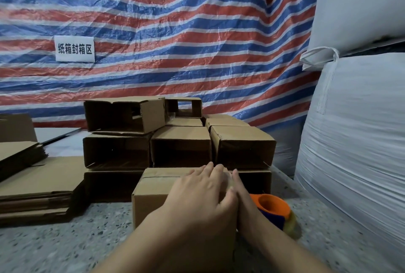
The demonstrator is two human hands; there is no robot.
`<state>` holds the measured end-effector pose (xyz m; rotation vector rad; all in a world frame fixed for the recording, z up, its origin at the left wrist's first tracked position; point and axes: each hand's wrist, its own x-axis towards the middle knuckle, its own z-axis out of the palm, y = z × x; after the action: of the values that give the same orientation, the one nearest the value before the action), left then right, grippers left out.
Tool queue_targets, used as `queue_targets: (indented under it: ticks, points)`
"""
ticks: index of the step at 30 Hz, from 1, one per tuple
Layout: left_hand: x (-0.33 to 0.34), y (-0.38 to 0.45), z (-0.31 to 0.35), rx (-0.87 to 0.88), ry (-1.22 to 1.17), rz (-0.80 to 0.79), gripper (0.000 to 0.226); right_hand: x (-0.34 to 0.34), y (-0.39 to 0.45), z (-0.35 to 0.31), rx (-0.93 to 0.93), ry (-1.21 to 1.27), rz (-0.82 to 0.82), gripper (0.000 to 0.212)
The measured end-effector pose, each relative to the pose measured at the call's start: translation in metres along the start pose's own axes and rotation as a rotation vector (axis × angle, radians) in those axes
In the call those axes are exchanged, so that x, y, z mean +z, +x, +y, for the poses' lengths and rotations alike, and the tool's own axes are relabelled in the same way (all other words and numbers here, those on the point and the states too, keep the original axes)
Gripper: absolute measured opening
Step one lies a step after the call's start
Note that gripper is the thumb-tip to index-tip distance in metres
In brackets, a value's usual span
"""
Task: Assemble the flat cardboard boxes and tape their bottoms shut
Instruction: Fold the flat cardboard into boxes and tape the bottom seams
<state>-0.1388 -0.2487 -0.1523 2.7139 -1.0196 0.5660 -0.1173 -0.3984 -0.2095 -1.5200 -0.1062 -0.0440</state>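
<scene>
A small brown cardboard box (pixel 153 193) stands on the speckled floor right in front of me, its closed flaps facing up with a seam line across them. My left hand (pixel 197 196) lies flat on top of the box, fingers stretched out and slightly apart. My right hand (pixel 240 187) presses against the box's right top edge, fingers straight, partly hidden behind the left hand. An orange and blue tape dispenser (pixel 274 209) with a clear roll lies on the floor just right of the box, beside my right wrist, with neither hand on it.
Several assembled boxes (pixel 179 145) are stacked on their sides behind the one I touch. Piles of flat cardboard (pixel 39 185) lie at the left. Big white sacks (pixel 350 141) wall off the right. A striped tarp (pixel 175 31) with a white sign (pixel 74 48) hangs behind.
</scene>
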Motion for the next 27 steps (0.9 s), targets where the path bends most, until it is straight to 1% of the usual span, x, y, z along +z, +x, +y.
queue_targets:
  ticks: [2,4,5,7,9,11,13,15,16,17,18,19,20,21,22,24,25,27]
  points:
    - [-0.005,0.0,0.0,-0.028,-0.128,-0.007,0.067,-0.005,-0.001,-0.006,-0.084,0.006,0.01,0.072]
    - [-0.015,-0.003,-0.003,-0.056,-0.284,0.057,0.066,-0.006,-0.002,-0.016,-0.186,0.004,0.06,0.077]
    - [-0.02,-0.006,-0.007,-0.062,-0.314,0.128,0.066,-0.005,-0.003,-0.02,-0.216,0.002,0.078,0.078]
    - [-0.028,-0.018,-0.017,-0.092,-0.295,0.3,0.065,0.0,-0.006,-0.022,-0.236,-0.008,0.085,0.082]
    - [-0.03,-0.037,-0.031,-0.181,-0.346,0.427,0.068,0.004,-0.011,-0.016,-0.218,-0.022,0.059,0.084]
    - [-0.022,-0.056,-0.048,-0.316,-0.465,0.501,0.071,0.006,-0.015,-0.006,-0.201,-0.025,0.033,0.082]
    - [-0.006,-0.07,-0.064,-0.451,-0.639,0.485,0.073,0.005,-0.021,0.003,-0.23,-0.007,0.024,0.084]
    - [0.008,-0.08,-0.07,-0.517,-0.891,0.389,0.07,0.006,-0.027,0.01,-0.266,0.021,0.023,0.082]
    - [0.014,-0.084,-0.07,-0.52,-0.988,0.349,0.064,0.008,-0.028,0.014,-0.278,0.048,0.018,0.077]
    - [0.018,-0.087,-0.069,-0.521,-1.05,0.326,0.054,0.01,-0.03,0.017,-0.285,0.103,0.021,0.076]
    - [0.021,-0.089,-0.067,-0.531,-1.085,0.321,0.046,0.012,-0.03,0.019,-0.287,0.16,0.041,0.083]
    - [0.022,-0.09,-0.067,-0.544,-1.11,0.321,0.041,0.015,-0.031,0.018,-0.266,0.182,0.066,0.091]
    - [0.021,-0.089,-0.067,-0.561,-1.134,0.329,0.037,0.017,-0.031,0.016,-0.236,0.136,0.093,0.09]
    - [0.019,-0.086,-0.068,-0.583,-1.145,0.347,0.034,0.021,-0.032,0.011,-0.184,0.067,0.103,0.081]
    - [0.014,-0.082,-0.07,-0.612,-1.137,0.373,0.034,0.023,-0.03,0.002,-0.11,-0.006,0.089,0.077]
    - [-0.002,-0.069,-0.077,-0.676,-1.074,0.424,0.043,0.023,-0.022,-0.021,0.027,-0.118,0.085,0.079]
    - [-0.01,-0.062,-0.082,-0.712,-1.033,0.417,0.049,0.022,-0.015,-0.032,0.062,-0.17,0.101,0.077]
    - [-0.022,-0.047,-0.093,-0.81,-0.987,0.293,0.055,0.023,-0.002,-0.055,0.133,-0.261,0.167,0.077]
